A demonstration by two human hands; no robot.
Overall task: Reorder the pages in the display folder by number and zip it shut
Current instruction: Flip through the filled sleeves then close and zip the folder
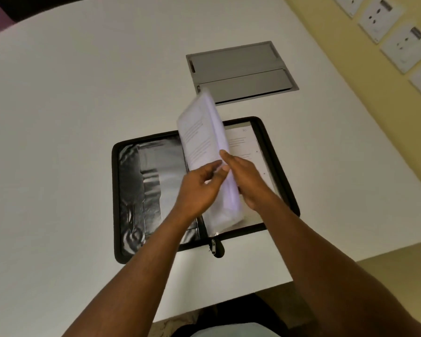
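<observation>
Black zip-edged display folder (122, 198) lay open on the white table (58, 93), spine running away from the person. Both hands, left (199, 188) and right (248, 181), pinched the raised sheaf of clear-sleeved pages (204, 132) standing over that spine, tilted rightward.

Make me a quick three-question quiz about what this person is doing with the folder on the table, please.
1. True or false: the display folder lies open on the white table.
2. Which hands touch the raised bundle of pages? A) left hand only B) right hand only C) both
3. Fill in: the zipper pull sits at the folder's ____ edge, the one closest to the person.

Key
1. True: both inner sides show, so it is not yet zipped.
2. C: the left hand and right hand meet at the bundle's near edge.
3. Near.
</observation>
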